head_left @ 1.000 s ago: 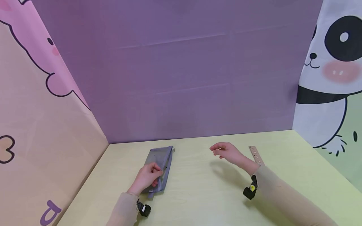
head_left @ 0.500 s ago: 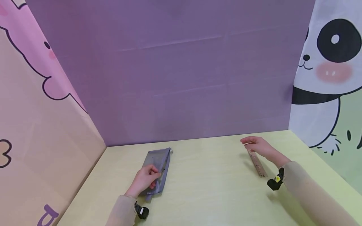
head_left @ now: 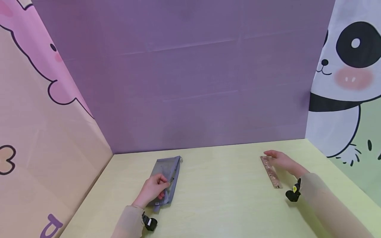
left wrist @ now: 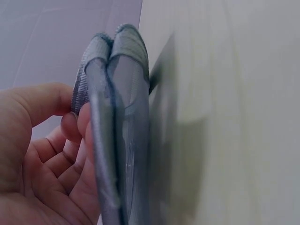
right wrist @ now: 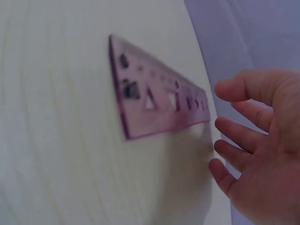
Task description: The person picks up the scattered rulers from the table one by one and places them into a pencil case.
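A grey-purple see-through zip pencil pouch lies on the left of the table, with a few things inside. My left hand pinches its near side between thumb and fingers; in the left wrist view the pouch stands edge-on beside my curled fingers. To the right lies a pinkish, see-through stencil ruler with cut-out shapes. Over its far end is my right hand. The right wrist view has the fingers of this right hand loosely bent and apart, close to the ruler, holding nothing.
A pale yellow table carries both things. Behind it rises a purple backdrop. Printed panels flank it, one with a pink figure on the left, one with a panda on the right.
My right hand has moved right across the table from the middle to the ruler's far end and come lower. My left hand keeps its pinch on the pouch.
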Motion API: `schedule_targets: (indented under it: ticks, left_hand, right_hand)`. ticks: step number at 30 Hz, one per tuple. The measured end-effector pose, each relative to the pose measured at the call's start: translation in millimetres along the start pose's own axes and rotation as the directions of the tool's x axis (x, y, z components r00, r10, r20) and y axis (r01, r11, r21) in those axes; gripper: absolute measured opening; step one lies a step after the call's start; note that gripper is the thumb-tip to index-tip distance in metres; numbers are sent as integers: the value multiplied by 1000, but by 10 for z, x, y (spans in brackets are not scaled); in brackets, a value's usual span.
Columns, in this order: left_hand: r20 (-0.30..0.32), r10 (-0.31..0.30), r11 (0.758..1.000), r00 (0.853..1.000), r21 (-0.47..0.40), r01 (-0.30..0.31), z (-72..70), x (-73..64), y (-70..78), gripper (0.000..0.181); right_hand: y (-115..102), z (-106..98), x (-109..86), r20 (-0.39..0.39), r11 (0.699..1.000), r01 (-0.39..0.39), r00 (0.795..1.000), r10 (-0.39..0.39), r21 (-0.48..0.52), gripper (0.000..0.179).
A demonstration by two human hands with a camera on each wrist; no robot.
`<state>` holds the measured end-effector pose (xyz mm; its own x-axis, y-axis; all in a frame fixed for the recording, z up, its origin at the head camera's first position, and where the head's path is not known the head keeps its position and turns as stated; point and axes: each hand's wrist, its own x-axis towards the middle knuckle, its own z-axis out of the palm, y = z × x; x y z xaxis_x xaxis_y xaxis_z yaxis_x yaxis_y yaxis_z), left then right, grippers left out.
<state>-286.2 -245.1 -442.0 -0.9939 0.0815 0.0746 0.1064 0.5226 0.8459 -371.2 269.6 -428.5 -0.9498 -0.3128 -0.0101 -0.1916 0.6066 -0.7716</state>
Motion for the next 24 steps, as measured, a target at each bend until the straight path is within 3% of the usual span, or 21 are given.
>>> schedule_targets:
  ticks: [10, 15, 24]
  left_hand:
    - [-2, -1, 1000, 1000, 4, 1, -4, 6, -14, 10]
    - [3, -1, 1000, 1000, 1, 1, -4, 11, -14, 10]
    - [3, 4, 1000, 1000, 2, -4, -8, 8, -18, 10]
  right_hand:
    - [0, -9, -4, 97, 999, -33, 995, 36, -34, 89]
    - [-32, 2, -30, 128, 996, -59, 989, 68, -73, 90]
    - [-3, 42, -5, 125, 994, -24, 991, 38, -109, 86]
